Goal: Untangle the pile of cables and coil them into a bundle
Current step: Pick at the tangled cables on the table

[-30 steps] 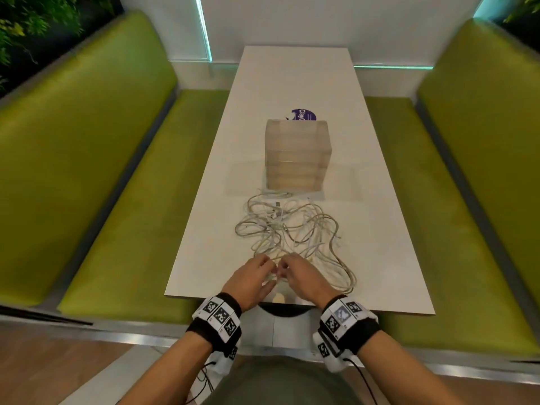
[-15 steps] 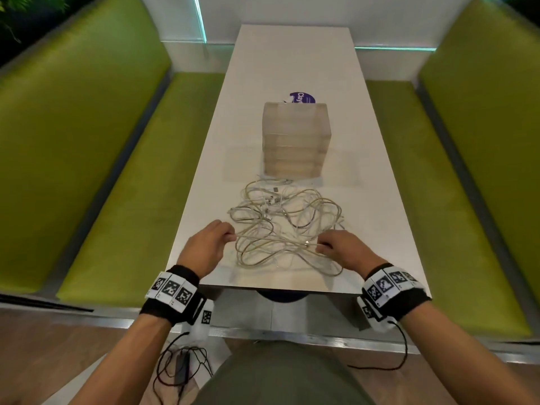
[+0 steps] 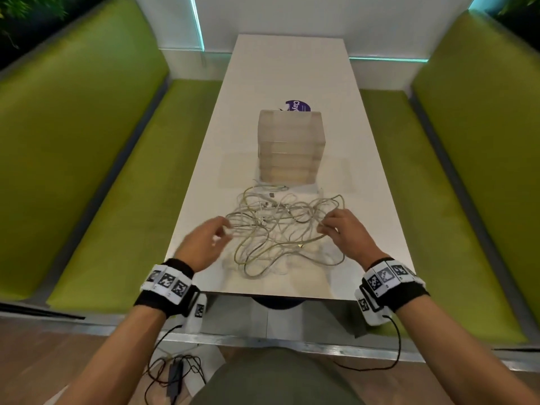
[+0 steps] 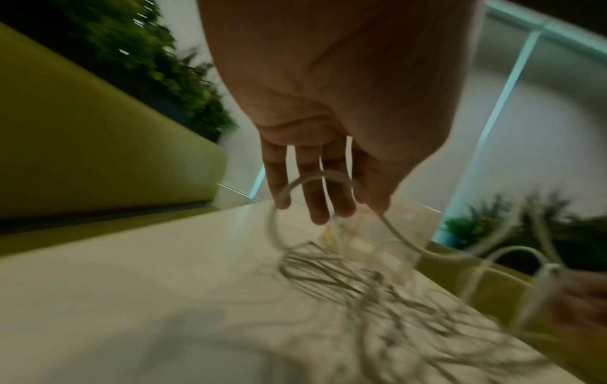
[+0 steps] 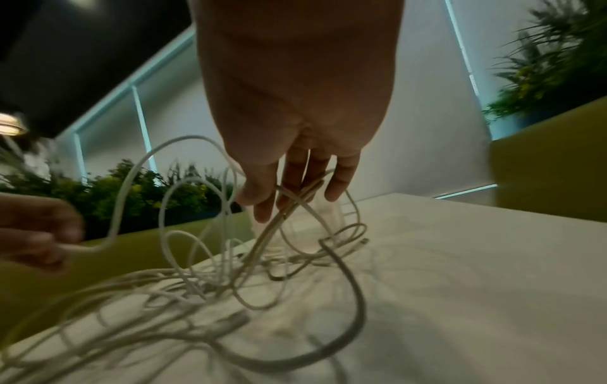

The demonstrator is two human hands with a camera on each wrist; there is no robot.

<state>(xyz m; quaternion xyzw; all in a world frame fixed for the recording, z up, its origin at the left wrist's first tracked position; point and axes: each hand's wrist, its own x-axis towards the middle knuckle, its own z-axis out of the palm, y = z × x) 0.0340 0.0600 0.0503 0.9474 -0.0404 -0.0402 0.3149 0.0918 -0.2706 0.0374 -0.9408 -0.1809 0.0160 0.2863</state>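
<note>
Smooth white cables [image 3: 280, 229]; glossy table [image 3: 292, 68]

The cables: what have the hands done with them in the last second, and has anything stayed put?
The left hand and right hand moved apart from the near table edge, each gripping strands, spreading and lifting the cables. The stack of boxes and purple sticker on the table stayed put.

You're working in dim, warm indoor light, with cool cyan strips [image 3: 196, 21] glowing along the wall panels behind the table [image 3: 292, 68]. The tabletop catches a soft sheen — faint shadows spread under the cables [image 3: 280, 229]. Your head view bows outward at its edges. Your left wrist view is smeared with motion blur; the right wrist view is sharper, though soft low down.
</note>
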